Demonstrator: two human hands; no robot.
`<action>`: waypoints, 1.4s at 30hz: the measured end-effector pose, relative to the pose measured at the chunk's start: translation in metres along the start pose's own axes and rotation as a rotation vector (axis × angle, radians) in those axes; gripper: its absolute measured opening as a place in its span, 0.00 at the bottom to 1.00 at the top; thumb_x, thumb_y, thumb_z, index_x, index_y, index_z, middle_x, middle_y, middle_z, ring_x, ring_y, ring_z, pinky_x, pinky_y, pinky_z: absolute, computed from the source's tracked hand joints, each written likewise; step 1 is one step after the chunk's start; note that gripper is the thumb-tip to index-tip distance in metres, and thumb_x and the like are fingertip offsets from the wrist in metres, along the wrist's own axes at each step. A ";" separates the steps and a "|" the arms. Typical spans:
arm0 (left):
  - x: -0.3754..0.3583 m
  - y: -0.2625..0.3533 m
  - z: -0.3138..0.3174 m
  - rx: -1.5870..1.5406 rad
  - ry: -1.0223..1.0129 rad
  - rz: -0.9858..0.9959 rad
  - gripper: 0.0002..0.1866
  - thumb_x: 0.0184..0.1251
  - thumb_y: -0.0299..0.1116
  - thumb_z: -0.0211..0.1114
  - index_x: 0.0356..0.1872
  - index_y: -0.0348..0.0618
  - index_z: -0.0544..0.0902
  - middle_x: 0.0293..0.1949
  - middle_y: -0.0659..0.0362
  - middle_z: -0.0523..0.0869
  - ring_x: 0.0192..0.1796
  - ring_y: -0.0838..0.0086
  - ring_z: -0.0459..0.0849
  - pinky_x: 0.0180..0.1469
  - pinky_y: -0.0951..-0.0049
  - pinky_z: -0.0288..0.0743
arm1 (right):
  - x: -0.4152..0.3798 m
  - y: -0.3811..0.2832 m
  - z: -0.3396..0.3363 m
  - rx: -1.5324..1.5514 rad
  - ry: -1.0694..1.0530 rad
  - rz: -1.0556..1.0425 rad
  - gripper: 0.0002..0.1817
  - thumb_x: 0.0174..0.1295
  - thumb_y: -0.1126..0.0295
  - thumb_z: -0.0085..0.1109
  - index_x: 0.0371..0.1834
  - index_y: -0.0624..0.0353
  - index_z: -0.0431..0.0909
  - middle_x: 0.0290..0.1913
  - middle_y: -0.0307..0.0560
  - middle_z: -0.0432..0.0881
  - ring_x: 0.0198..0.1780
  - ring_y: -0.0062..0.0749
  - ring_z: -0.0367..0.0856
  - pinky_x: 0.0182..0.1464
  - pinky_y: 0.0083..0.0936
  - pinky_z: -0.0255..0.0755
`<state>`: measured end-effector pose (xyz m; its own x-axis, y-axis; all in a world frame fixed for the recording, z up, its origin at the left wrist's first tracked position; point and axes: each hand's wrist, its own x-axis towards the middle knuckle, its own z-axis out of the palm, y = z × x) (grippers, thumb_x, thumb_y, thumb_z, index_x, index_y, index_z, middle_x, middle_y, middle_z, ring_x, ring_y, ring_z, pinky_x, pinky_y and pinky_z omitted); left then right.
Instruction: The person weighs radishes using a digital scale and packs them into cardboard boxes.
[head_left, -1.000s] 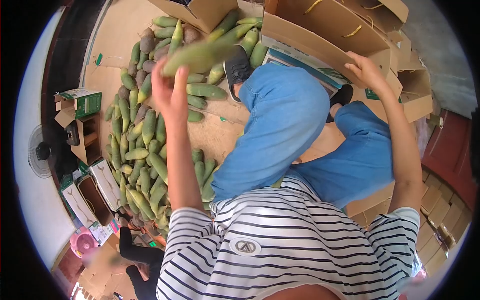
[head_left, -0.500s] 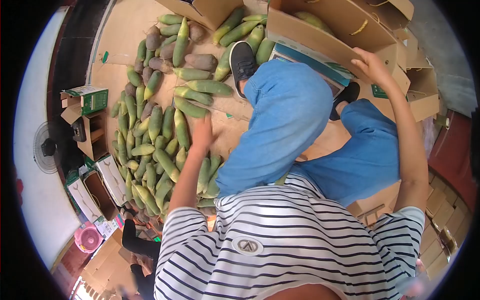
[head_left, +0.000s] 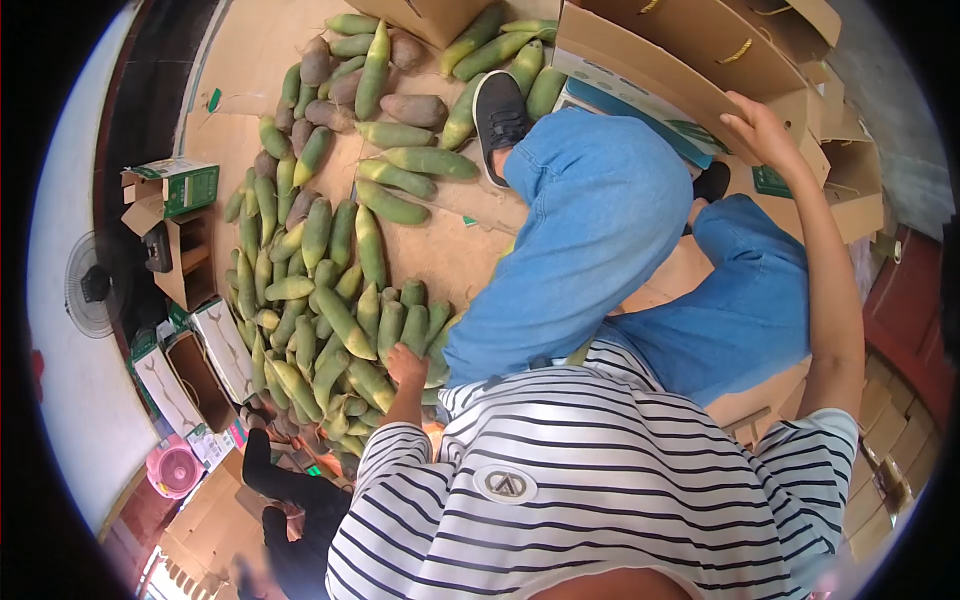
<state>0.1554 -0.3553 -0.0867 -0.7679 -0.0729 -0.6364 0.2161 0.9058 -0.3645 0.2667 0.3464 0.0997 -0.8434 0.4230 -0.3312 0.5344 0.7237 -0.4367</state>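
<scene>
Green radish (head_left: 391, 328) lies at the right side of the radish pile (head_left: 343, 325), under the left hand (head_left: 406, 367); its fingers curl partly over it, but whether they grip I cannot tell. It should handle as firm, fairly heavy and smooth enough to slip, perhaps cracking if dropped, so its thick middle seems the best hold. Half a second ago this hand was beside a loose radish (head_left: 392, 205) to the pile's right; now it is farther back along the pile. The right hand (head_left: 764, 132) stays at the rim of an open cardboard box (head_left: 640, 72), well right of the pile, its fingers loosely extended, their hold unclear. Beyond the pile's far end stands another carton (head_left: 420, 15).
</scene>
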 end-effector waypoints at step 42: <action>-0.199 0.312 -0.385 -0.441 0.638 1.761 0.20 0.47 0.43 0.71 0.36 0.39 0.78 0.33 0.54 0.80 0.41 0.61 0.80 0.46 0.64 0.71 | 0.002 0.021 0.015 0.112 0.095 -0.053 0.19 0.61 0.67 0.55 0.53 0.64 0.72 0.47 0.60 0.79 0.50 0.51 0.77 0.51 0.36 0.70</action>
<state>0.1436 0.1032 0.1883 0.0170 0.9530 0.3025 0.8119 -0.1897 0.5521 0.2765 0.3544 0.0775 -0.8690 0.4395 -0.2273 0.4877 0.6831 -0.5435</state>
